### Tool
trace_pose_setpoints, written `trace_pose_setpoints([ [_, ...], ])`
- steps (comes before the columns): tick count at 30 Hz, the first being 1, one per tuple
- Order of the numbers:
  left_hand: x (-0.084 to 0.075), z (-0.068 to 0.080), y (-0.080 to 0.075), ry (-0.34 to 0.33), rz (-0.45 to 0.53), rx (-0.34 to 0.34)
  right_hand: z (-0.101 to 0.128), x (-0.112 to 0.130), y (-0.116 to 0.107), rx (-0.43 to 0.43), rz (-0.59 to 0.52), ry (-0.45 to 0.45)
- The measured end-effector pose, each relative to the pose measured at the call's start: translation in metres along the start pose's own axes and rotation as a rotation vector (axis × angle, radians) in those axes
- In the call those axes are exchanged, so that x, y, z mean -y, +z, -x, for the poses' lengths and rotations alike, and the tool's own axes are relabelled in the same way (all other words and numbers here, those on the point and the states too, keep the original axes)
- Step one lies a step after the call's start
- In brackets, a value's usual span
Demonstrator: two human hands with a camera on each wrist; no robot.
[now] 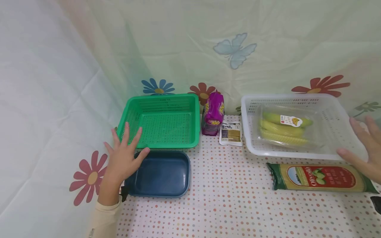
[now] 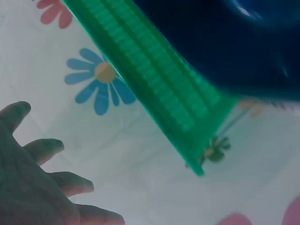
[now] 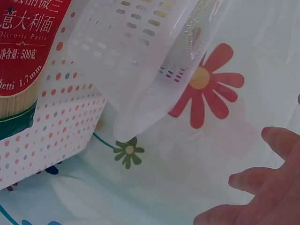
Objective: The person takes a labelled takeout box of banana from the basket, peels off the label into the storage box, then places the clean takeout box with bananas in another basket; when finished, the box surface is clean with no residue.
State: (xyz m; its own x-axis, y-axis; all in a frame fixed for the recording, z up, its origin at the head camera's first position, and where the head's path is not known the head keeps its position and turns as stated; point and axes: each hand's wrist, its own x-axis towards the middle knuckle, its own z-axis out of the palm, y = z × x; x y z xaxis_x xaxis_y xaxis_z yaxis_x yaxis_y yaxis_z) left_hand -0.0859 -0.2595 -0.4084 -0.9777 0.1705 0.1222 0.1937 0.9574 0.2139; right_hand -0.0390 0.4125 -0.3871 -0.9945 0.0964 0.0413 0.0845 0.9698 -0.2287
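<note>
My left hand, fingers spread, hovers over the near left corner of the green basket and the left side of the blue tray. In the left wrist view its fingers hold nothing. At the far right, my right hand is also spread out, over the right end of the white basket and close above the spaghetti pack. Its fingers are bare in the right wrist view. Inside the white basket lies a clear plastic box of bananas.
Between the baskets stands a purple packet, with a small white and gold sachet beside it. A dotted cloth covers the table. Flower-printed sheeting hangs behind and on the left.
</note>
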Motion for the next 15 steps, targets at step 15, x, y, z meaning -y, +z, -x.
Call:
trace_pose_setpoints([
  [15, -0.091, -0.029, 0.013, 0.059, 0.340, -0.083, -0.046, -0.022, 0.005, 0.010, -0.191, -0.244],
])
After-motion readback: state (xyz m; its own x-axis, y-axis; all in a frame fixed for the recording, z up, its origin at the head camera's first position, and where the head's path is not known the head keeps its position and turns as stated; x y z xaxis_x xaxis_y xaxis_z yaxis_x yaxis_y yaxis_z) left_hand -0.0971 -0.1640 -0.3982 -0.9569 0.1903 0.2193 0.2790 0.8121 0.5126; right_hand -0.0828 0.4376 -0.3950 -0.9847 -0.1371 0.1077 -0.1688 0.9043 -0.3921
